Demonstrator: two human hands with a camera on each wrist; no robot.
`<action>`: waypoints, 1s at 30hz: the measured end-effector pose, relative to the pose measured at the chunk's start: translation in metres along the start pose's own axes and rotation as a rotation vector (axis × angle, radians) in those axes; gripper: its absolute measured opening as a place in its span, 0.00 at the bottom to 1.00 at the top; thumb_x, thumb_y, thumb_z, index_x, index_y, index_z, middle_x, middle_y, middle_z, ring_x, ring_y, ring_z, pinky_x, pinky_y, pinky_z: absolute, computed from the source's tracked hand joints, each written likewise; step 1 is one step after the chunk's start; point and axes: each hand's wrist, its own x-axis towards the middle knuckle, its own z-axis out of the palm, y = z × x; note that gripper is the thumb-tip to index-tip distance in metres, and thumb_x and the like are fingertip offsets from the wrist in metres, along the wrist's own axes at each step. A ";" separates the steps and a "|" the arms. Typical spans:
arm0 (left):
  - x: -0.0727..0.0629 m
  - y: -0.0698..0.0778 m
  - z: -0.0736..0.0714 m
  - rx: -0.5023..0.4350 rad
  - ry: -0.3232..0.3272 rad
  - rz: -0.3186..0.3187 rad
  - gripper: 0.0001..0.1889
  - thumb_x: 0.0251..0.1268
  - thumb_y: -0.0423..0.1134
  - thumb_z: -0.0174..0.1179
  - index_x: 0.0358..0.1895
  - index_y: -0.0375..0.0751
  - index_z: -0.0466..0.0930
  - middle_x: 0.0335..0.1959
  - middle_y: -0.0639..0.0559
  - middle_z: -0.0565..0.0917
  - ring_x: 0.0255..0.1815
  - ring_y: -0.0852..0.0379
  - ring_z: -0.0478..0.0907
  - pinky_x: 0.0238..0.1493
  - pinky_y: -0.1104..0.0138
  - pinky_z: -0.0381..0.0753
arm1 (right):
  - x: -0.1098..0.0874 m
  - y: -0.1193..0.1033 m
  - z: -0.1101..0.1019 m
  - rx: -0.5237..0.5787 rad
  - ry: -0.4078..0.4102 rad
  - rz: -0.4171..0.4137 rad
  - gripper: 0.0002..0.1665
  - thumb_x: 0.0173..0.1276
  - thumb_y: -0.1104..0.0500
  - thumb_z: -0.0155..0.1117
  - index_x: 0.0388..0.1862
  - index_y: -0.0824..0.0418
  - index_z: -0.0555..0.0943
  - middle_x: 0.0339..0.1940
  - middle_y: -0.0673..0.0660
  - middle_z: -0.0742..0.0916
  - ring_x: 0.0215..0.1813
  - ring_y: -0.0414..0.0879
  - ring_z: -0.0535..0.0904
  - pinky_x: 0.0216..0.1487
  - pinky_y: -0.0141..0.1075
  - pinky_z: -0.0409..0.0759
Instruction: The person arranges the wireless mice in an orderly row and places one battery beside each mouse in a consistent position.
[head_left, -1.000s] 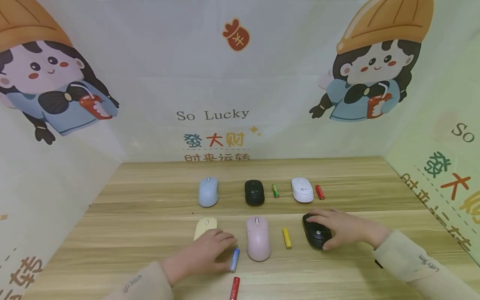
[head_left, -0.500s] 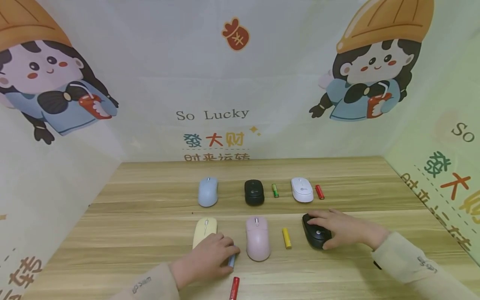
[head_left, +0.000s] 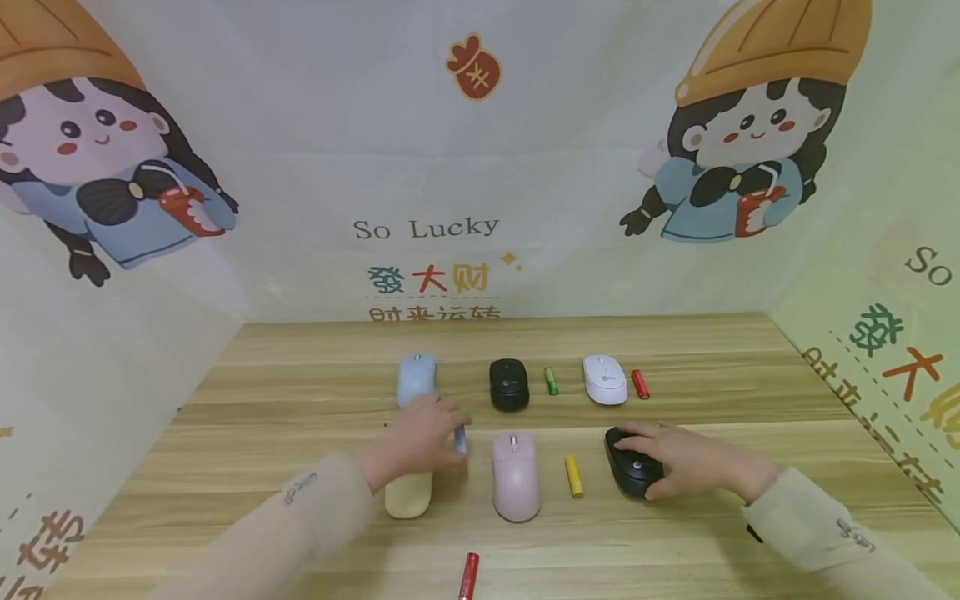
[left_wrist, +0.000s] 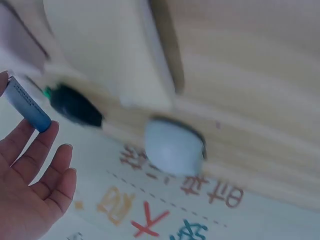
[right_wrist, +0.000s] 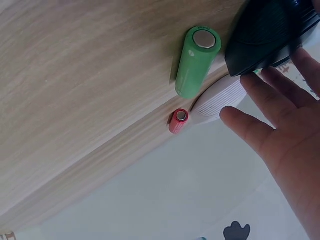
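Observation:
Between the thumb and fingers of my left hand [head_left: 420, 437] is a blue battery [head_left: 461, 439], seen more fully in the left wrist view [left_wrist: 29, 103]. That hand is over the far part of a pale yellow mouse [head_left: 408, 498] and overlaps the near end of a light blue mouse [head_left: 416, 377]. Just right of the battery lies a pink mouse [head_left: 516, 485]. My right hand [head_left: 693, 458] grips a black mouse [head_left: 627, 468] from its right side, fingers over the top and thumb at the near edge. A green battery [right_wrist: 195, 65] lies beside that mouse, hidden in the head view.
At the back stand another black mouse [head_left: 509, 386], a small green battery [head_left: 551, 381], a white mouse [head_left: 604, 381] and a red battery [head_left: 640, 384]. A yellow battery [head_left: 573, 477] lies right of the pink mouse. Another red battery [head_left: 469, 575] is at the front. Printed cloth [head_left: 315, 167] walls the table.
My left hand has picked up the blue battery from beside the yellow mouse and carried it away from me, toward the light blue mouse. The right hand stays on the black mouse.

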 end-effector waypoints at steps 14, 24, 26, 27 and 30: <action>0.066 -0.053 0.018 -0.051 -0.111 -0.235 0.35 0.56 0.47 0.61 0.67 0.40 0.60 0.61 0.41 0.72 0.56 0.40 0.68 0.62 0.51 0.63 | -0.002 0.000 0.005 -0.008 -0.026 0.020 0.38 0.48 0.56 0.71 0.59 0.64 0.71 0.64 0.69 0.69 0.62 0.65 0.66 0.57 0.57 0.69; 0.074 -0.058 0.042 -0.044 -0.208 -0.251 0.36 0.59 0.50 0.59 0.68 0.39 0.57 0.64 0.43 0.69 0.62 0.40 0.63 0.66 0.51 0.58 | 0.001 0.003 0.005 0.008 -0.036 0.024 0.38 0.49 0.55 0.71 0.60 0.63 0.70 0.65 0.68 0.68 0.63 0.64 0.65 0.57 0.57 0.68; 0.074 -0.058 0.043 -0.038 -0.218 -0.252 0.36 0.60 0.51 0.58 0.68 0.39 0.57 0.65 0.43 0.68 0.63 0.40 0.62 0.67 0.51 0.57 | 0.000 0.004 0.005 0.007 -0.037 0.025 0.38 0.49 0.55 0.71 0.60 0.63 0.70 0.65 0.67 0.68 0.63 0.64 0.64 0.57 0.57 0.68; 0.075 -0.058 0.043 -0.037 -0.216 -0.253 0.36 0.60 0.51 0.57 0.68 0.39 0.57 0.64 0.43 0.68 0.63 0.40 0.62 0.67 0.51 0.56 | 0.000 0.004 0.004 0.008 -0.036 0.026 0.38 0.49 0.55 0.71 0.60 0.63 0.70 0.65 0.67 0.68 0.63 0.64 0.64 0.57 0.57 0.68; 0.075 -0.058 0.042 -0.025 -0.223 -0.256 0.36 0.60 0.51 0.57 0.68 0.39 0.57 0.65 0.43 0.68 0.64 0.39 0.60 0.69 0.50 0.50 | 0.000 0.004 0.004 0.003 -0.036 0.029 0.38 0.49 0.54 0.71 0.60 0.62 0.70 0.65 0.67 0.68 0.63 0.64 0.64 0.57 0.57 0.68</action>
